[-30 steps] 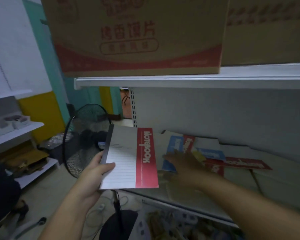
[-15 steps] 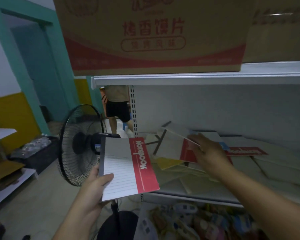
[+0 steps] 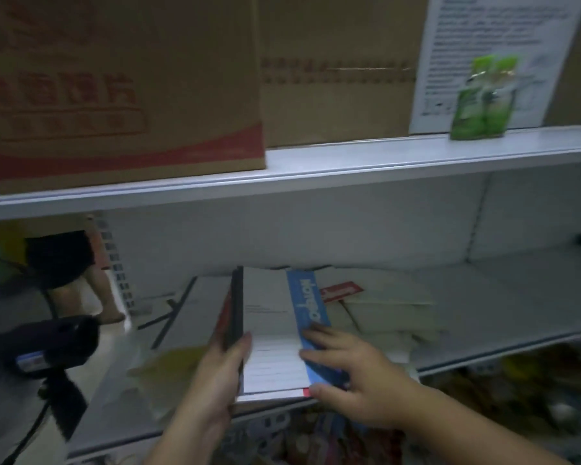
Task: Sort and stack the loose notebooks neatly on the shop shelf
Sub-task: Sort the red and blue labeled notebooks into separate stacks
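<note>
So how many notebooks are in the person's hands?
2 visible: a blue-banded notebook on top, a red-banded notebook beneath, both gripped by the left hand. Others may be hidden.

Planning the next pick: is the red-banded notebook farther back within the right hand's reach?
Probably yes: the right hand rests on the blue-banded notebook, and the red-banded notebook lies just beyond on the shelf, with no obstacle between them.

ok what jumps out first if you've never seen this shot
Centre frame, both hands meet on a blue-striped notebook: the left hand grips its spine edge, the right hand lies flat on the cover. Above left, a red-printed cardboard box fills the upper shelf; a green packet stands upper right.
</note>
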Motion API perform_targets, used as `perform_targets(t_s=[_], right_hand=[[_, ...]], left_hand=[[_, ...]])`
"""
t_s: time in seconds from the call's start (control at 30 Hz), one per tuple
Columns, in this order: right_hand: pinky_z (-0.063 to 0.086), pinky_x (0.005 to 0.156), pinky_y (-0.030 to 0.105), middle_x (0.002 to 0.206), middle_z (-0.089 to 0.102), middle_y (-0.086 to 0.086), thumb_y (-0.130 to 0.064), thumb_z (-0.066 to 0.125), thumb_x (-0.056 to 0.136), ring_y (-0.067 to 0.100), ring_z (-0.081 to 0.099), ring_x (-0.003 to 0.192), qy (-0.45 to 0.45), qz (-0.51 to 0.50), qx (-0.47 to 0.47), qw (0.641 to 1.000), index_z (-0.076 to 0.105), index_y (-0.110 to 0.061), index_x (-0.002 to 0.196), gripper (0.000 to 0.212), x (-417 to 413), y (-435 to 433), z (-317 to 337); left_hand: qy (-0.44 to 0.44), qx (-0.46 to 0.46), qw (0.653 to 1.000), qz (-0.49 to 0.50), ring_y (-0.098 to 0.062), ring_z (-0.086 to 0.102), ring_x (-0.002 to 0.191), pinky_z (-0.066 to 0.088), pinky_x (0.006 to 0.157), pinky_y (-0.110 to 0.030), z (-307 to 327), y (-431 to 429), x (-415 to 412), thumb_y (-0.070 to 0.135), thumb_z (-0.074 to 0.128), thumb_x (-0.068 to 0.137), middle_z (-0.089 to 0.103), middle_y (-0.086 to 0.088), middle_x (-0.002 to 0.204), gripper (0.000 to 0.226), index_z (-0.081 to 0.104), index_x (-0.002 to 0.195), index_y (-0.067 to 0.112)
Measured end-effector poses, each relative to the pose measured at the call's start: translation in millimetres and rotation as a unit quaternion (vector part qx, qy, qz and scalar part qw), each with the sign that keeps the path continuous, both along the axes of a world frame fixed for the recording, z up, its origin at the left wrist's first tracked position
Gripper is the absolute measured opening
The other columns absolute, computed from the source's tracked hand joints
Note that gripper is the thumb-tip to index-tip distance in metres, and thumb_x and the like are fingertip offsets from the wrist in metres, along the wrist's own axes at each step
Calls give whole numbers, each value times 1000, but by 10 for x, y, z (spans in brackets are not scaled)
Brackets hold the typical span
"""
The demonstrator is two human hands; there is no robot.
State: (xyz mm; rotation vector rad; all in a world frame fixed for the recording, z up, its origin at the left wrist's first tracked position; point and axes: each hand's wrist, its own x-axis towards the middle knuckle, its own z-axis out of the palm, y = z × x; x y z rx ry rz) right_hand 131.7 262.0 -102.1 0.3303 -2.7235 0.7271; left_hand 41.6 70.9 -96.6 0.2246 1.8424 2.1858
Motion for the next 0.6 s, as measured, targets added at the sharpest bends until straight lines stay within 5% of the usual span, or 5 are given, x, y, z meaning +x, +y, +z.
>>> perform_targets(t_s=[0.17, 0.23, 0.33, 0.43, 0.6], right_hand=[[14, 111, 9, 147, 19, -18, -60, 60, 78, -8, 13, 140, 40, -145, -133, 980, 43, -25, 140, 72, 586, 886, 79], [24, 113, 22, 149, 20, -11, -35, 64, 86, 6, 24, 141, 13, -271, -259, 927, 28, -19, 147, 72, 826, 1311, 211], [49, 84, 24, 123, 56, -6, -13, 58, 92, 8, 59, 97, -43, -304, -445, 841, 37, -16, 141, 53, 1162, 1893, 304], [55, 75, 29, 97, 67, -12, 4, 50, 89, 13, 67, 83, -7, -320, -478, 818, 50, -27, 111, 38, 1533, 2414, 220], [54, 72, 31, 102, 70, 0, 14, 44, 84, 21, 69, 89, 38, -382, -523, 761, 54, -21, 111, 45, 2125, 3230, 101]], left_hand=[[24, -14, 996, -83, -4, 69, 66, 52, 53, -18, 37, 1044, 407, -4, 47, 93, 68, -4, 96, 27, 54, 111, 15], [27, -20, 993, -115, -2, 68, 60, 50, 48, -13, 42, 1529, 605, -4, 47, 93, 68, -1, 91, 23, 57, 103, 15], [12, -11, 988, -154, -17, 69, 74, 52, 57, -25, 32, 2270, 972, 1, 49, 93, 71, -7, 91, 20, 56, 111, 7], [-9, 4, 985, -170, -25, 65, 81, 49, 66, -31, 9, 2978, 1350, 3, 48, 94, 69, -12, 97, 20, 55, 113, 5], [11, -11, 980, -198, -17, 56, 70, 47, 54, -18, -112, 3947, 1848, -1, 46, 95, 65, -15, 90, 16, 56, 107, 3]])
